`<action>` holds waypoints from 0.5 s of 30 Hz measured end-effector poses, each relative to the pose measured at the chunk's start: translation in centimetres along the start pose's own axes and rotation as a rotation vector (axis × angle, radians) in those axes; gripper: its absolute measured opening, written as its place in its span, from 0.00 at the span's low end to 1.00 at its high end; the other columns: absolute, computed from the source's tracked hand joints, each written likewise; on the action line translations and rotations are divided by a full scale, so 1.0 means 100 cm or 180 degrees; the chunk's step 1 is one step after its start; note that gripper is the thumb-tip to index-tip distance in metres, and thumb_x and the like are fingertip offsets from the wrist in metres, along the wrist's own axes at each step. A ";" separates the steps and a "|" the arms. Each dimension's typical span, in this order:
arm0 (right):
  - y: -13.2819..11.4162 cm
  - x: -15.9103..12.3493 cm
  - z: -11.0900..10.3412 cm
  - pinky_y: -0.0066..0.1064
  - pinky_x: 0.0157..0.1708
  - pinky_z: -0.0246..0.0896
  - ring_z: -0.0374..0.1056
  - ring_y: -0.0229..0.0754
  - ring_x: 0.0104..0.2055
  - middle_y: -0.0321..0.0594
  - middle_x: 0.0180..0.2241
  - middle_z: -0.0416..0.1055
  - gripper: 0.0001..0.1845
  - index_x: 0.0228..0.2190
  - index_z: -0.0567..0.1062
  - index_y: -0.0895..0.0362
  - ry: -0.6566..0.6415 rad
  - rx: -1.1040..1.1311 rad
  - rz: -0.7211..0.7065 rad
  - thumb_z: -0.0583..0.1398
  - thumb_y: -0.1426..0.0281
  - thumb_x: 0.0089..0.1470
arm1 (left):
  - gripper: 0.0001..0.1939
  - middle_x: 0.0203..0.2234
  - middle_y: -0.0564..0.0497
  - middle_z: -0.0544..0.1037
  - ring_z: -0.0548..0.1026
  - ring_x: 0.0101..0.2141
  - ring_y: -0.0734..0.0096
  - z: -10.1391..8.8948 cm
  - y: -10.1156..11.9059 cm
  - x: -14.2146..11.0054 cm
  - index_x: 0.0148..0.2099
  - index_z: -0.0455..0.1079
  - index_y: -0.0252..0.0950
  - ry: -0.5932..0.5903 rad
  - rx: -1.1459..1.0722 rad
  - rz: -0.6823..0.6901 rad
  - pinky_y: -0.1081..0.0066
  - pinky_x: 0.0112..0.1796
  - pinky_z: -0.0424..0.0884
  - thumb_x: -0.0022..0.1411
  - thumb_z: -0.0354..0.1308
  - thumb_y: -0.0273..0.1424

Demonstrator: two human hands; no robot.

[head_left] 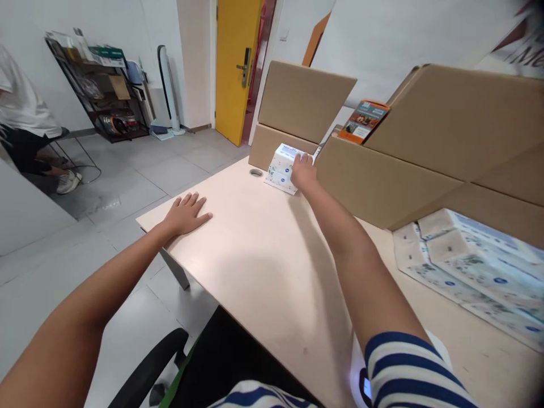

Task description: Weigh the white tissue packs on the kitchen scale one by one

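Note:
My left hand lies flat on the pale wooden table near its left edge, fingers spread and holding nothing. My right hand reaches far across the table and rests against the right side of a white tissue pack with blue print, fingers curled over its top edge. The pack sits at the table's far end, just in front of a cardboard box.
A big open cardboard box holding an orange booklet takes up the right side. Several more tissue packs lie at the near right. A cable hole is left of the pack. Another person sits far left near a shelf.

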State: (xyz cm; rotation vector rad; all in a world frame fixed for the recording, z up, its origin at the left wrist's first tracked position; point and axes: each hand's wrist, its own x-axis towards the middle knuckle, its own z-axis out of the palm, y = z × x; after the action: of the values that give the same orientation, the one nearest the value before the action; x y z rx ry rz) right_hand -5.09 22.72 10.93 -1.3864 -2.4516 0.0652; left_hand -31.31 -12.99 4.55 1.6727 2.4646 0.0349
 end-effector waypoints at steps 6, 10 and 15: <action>-0.016 -0.025 0.000 0.82 0.77 0.44 0.32 0.74 0.88 0.67 0.86 0.32 0.57 0.83 0.46 0.60 0.0236 0.0130 -0.0028 0.66 0.64 0.65 | 0.52 0.86 0.40 0.47 0.46 0.85 0.43 -0.001 -0.005 -0.008 0.88 0.50 0.40 0.0082 -0.0214 0.0076 0.45 0.81 0.43 0.76 0.39 0.66; -0.003 -0.097 -0.024 0.81 0.80 0.31 0.28 0.69 0.89 0.58 0.87 0.32 0.51 0.83 0.49 0.55 0.0359 -0.0056 -0.0734 0.63 0.67 0.67 | 0.55 0.86 0.40 0.49 0.46 0.85 0.45 -0.008 -0.006 -0.008 0.88 0.50 0.39 -0.0009 -0.0128 0.0030 0.47 0.81 0.43 0.74 0.35 0.69; 0.073 -0.235 -0.070 0.73 0.83 0.24 0.29 0.64 0.89 0.44 0.87 0.36 0.45 0.82 0.56 0.45 0.0108 -0.0279 -0.1266 0.60 0.59 0.70 | 0.51 0.87 0.41 0.46 0.47 0.85 0.46 -0.018 -0.004 0.008 0.87 0.48 0.33 0.0027 0.0439 0.0026 0.46 0.80 0.47 0.76 0.31 0.59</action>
State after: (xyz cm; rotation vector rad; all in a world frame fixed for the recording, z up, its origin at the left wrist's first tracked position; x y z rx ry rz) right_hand 14.23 5.93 10.11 -0.8974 -2.6775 -0.1578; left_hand -32.19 -12.28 6.15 1.7391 2.5189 -0.1303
